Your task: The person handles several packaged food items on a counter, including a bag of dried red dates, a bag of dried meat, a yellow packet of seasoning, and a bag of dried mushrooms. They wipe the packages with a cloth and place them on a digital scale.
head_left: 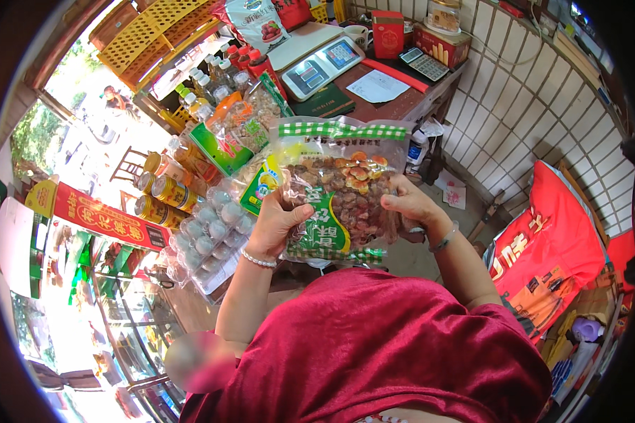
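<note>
Between my two hands is a clear plastic bag of brown beans (344, 201), with a green checked band along its far edge and a green printed panel. My left hand (284, 219) grips the bag's left side, thumb on top; a beaded bracelet circles that wrist. My right hand (414, 203) holds the opposite side, its thumb also on top, with a bangle on the wrist. The fingers of both hands are mostly hidden behind the bag. The bag is held up in front of my chest.
Left of the bag stand clear egg cartons (209, 238), gold-lidded cans (161, 209), snack bags (243, 127) and several bottles (211, 79). Beyond are a digital scale (323, 66), a calculator (424, 64) and a paper sheet (377, 85) on a desk. A large red sack (555, 232) stands at right.
</note>
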The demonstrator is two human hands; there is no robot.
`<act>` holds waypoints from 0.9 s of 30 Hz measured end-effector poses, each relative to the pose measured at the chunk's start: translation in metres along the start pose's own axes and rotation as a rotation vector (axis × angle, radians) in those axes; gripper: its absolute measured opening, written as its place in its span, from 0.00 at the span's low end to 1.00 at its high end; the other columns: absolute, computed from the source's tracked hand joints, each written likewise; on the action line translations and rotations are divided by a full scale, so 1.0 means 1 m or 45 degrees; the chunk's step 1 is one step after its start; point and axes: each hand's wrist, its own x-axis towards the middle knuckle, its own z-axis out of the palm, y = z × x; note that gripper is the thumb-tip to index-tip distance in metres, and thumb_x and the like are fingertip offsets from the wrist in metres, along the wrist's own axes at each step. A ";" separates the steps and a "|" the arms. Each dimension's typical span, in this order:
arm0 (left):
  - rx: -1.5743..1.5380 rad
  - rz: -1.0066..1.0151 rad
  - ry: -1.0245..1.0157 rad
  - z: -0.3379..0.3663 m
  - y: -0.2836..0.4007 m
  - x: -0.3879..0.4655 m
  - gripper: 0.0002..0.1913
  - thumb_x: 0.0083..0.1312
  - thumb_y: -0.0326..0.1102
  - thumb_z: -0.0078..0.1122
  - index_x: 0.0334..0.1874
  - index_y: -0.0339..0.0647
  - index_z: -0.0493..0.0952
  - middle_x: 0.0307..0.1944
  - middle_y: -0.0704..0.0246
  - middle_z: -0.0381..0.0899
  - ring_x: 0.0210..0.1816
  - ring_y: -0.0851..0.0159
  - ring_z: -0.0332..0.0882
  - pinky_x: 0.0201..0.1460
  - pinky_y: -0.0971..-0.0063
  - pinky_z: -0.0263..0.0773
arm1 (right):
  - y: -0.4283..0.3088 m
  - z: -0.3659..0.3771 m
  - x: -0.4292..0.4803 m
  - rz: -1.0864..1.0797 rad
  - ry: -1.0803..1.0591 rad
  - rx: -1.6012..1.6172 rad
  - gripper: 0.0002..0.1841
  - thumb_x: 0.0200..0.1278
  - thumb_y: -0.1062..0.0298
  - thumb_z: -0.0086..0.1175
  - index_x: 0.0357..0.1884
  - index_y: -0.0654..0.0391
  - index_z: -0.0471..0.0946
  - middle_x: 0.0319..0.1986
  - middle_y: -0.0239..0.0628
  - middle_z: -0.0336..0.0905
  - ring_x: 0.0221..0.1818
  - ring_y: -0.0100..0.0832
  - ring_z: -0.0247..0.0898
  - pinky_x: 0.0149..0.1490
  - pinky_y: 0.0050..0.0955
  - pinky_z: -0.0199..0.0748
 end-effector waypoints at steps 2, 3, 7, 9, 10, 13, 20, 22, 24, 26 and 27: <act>-0.062 -0.075 0.191 0.001 -0.009 0.000 0.20 0.57 0.30 0.73 0.50 0.38 0.75 0.37 0.75 0.80 0.32 0.76 0.77 0.37 0.82 0.73 | 0.004 -0.004 -0.002 -0.019 -0.123 0.037 0.32 0.55 0.52 0.68 0.55 0.66 0.75 0.44 0.31 0.78 0.45 0.23 0.71 0.52 0.25 0.71; -0.138 -0.036 0.182 0.002 -0.013 0.000 0.19 0.57 0.30 0.73 0.49 0.37 0.75 0.37 0.75 0.80 0.33 0.76 0.77 0.37 0.82 0.73 | 0.006 -0.005 -0.004 -0.021 -0.163 0.058 0.33 0.55 0.51 0.68 0.55 0.66 0.75 0.44 0.31 0.78 0.45 0.23 0.71 0.52 0.25 0.71; -0.219 -0.071 0.321 0.010 -0.022 0.000 0.14 0.60 0.26 0.69 0.46 0.36 0.76 0.36 0.72 0.80 0.34 0.74 0.78 0.38 0.79 0.75 | 0.027 0.015 -0.010 -0.118 -0.033 0.039 0.40 0.50 0.57 0.72 0.64 0.64 0.68 0.54 0.38 0.76 0.55 0.26 0.70 0.54 0.27 0.73; -0.203 -0.060 0.286 0.013 -0.022 -0.002 0.13 0.61 0.26 0.68 0.46 0.36 0.76 0.36 0.72 0.80 0.33 0.74 0.78 0.38 0.79 0.76 | 0.030 0.014 -0.013 0.040 -0.056 0.136 0.41 0.51 0.60 0.71 0.66 0.64 0.65 0.56 0.37 0.74 0.56 0.27 0.70 0.54 0.26 0.73; -0.107 -0.157 0.304 0.012 -0.019 -0.003 0.12 0.64 0.29 0.66 0.47 0.34 0.76 0.38 0.71 0.81 0.36 0.74 0.78 0.40 0.79 0.75 | 0.030 0.014 -0.014 0.107 -0.083 0.180 0.42 0.51 0.61 0.70 0.67 0.64 0.64 0.57 0.37 0.73 0.56 0.28 0.70 0.53 0.25 0.73; -0.213 -0.046 0.189 0.005 -0.008 0.000 0.14 0.67 0.35 0.63 0.49 0.33 0.75 0.40 0.70 0.80 0.38 0.74 0.77 0.41 0.81 0.72 | 0.026 0.012 -0.016 0.177 -0.085 0.273 0.42 0.50 0.66 0.68 0.68 0.62 0.63 0.60 0.37 0.71 0.56 0.28 0.71 0.50 0.22 0.73; 0.005 0.063 0.248 -0.013 0.016 0.016 0.21 0.72 0.46 0.55 0.51 0.29 0.77 0.42 0.66 0.81 0.42 0.70 0.77 0.47 0.73 0.73 | 0.015 0.022 -0.015 0.260 -0.121 0.315 0.52 0.41 0.66 0.69 0.71 0.65 0.54 0.61 0.41 0.71 0.62 0.34 0.68 0.66 0.32 0.62; -0.062 -0.055 0.452 -0.013 0.017 0.020 0.20 0.73 0.45 0.54 0.49 0.30 0.76 0.43 0.63 0.82 0.45 0.66 0.79 0.50 0.69 0.75 | 0.014 0.022 -0.013 0.275 -0.161 0.312 0.51 0.41 0.67 0.70 0.71 0.66 0.55 0.61 0.41 0.71 0.62 0.34 0.68 0.67 0.31 0.62; -0.305 -0.117 0.483 -0.009 0.015 0.024 0.18 0.73 0.44 0.53 0.47 0.31 0.76 0.44 0.61 0.82 0.46 0.63 0.80 0.51 0.64 0.76 | 0.014 0.021 -0.011 0.241 -0.210 0.313 0.49 0.42 0.68 0.70 0.70 0.67 0.58 0.61 0.42 0.71 0.61 0.33 0.69 0.66 0.31 0.63; -0.706 -0.190 0.409 -0.004 0.010 0.025 0.16 0.73 0.42 0.53 0.46 0.33 0.75 0.44 0.59 0.82 0.48 0.59 0.81 0.53 0.60 0.77 | 0.016 0.020 -0.010 0.179 -0.263 0.308 0.46 0.43 0.70 0.69 0.68 0.68 0.61 0.61 0.42 0.71 0.61 0.33 0.69 0.66 0.32 0.63; -0.751 -0.202 0.386 -0.004 0.009 0.023 0.15 0.73 0.42 0.53 0.47 0.33 0.75 0.45 0.58 0.82 0.49 0.58 0.81 0.54 0.58 0.77 | 0.018 0.020 -0.010 0.153 -0.296 0.303 0.45 0.43 0.71 0.69 0.67 0.68 0.62 0.61 0.42 0.72 0.61 0.33 0.70 0.66 0.32 0.63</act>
